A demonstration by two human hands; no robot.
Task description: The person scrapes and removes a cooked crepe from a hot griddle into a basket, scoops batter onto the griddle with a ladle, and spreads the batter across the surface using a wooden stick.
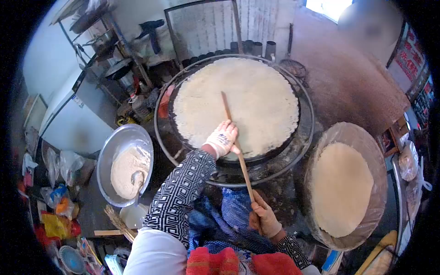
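A large pale flatbread [256,96] covers most of a round black griddle, which has a metal ring [313,114] around it. My left hand [223,138], in a light glove, grips the middle of a long wooden stick [245,169] over the near part of the flatbread. The stick's far end lies over the flatbread. Near my lap, my right hand [266,215] is closed around the stick's near end; its fingers are partly bare.
At left a metal bowl [101,158] holds batter and a ladle. A round tray lined with plastic [376,183] at right holds a flat pale sheet. A straw brush [120,222] lies below the bowl. A skimmer [293,68] stands behind the griddle.
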